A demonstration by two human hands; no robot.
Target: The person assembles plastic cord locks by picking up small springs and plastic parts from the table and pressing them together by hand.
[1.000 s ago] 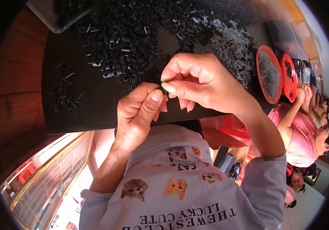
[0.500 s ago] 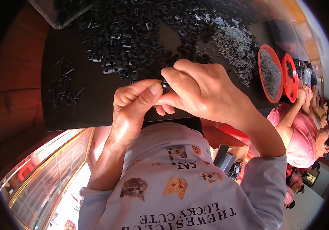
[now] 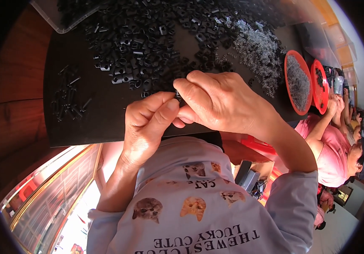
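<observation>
My left hand [image 3: 148, 122] and my right hand [image 3: 224, 99] meet over the near edge of the dark table [image 3: 105, 112]. Thumb and fingers of both are closed around a small black part [image 3: 179, 96], of which only a sliver shows; its shape is hidden by my fingertips. Just beyond them spreads a big heap of small black hollow parts with holes [image 3: 131, 46]. Right of that heap lies a pile of small metal springs [image 3: 256, 46]. Off to the left is a loose group of thin black pins [image 3: 67, 97].
At the table's right side stand an orange-red bowl [image 3: 294, 53] full of springs and a red bowl [image 3: 318, 96] with a few black parts. A clear plastic bin [image 3: 61, 30] sits at the far left. A person in pink [image 3: 328, 154] works on the right.
My fingers have closed further over the black part, which showed more plainly before. Both hands have shifted slightly, the right one a little to the left.
</observation>
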